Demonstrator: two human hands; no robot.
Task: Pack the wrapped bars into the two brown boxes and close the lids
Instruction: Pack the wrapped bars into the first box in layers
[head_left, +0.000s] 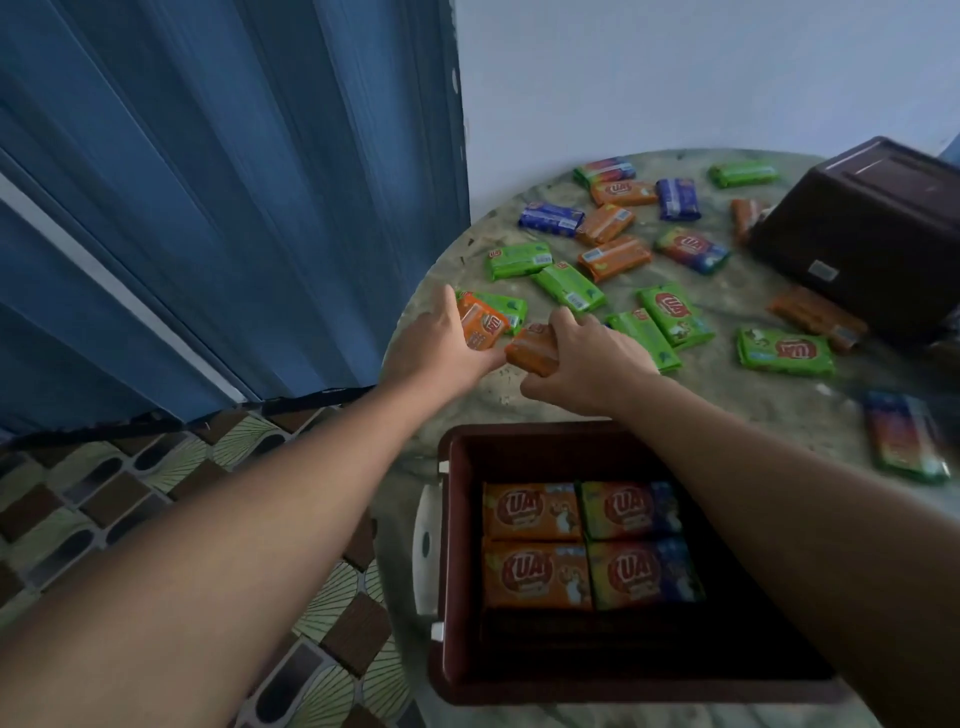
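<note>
An open brown box (460, 561) sits at the near edge of the round table, with several orange and multicoloured wrapped bars (535, 512) laid flat inside. My left hand (441, 338) grips an orange bar (483, 325) at the table's left rim. Beside it my right hand (587, 364) grips another orange bar (530, 348). Both hands are just beyond the box. A second brown box (862, 234) stands at the far right, lid down. Several green, orange and blue bars (670, 306) lie scattered across the table.
The marbled round table (727, 405) ends close to my left hand. A blue curtain (208, 208) hangs on the left above a patterned tiled floor (104, 499). A multicoloured bar (904, 436) lies near the right edge. A white latch (426, 551) is on the near box's left side.
</note>
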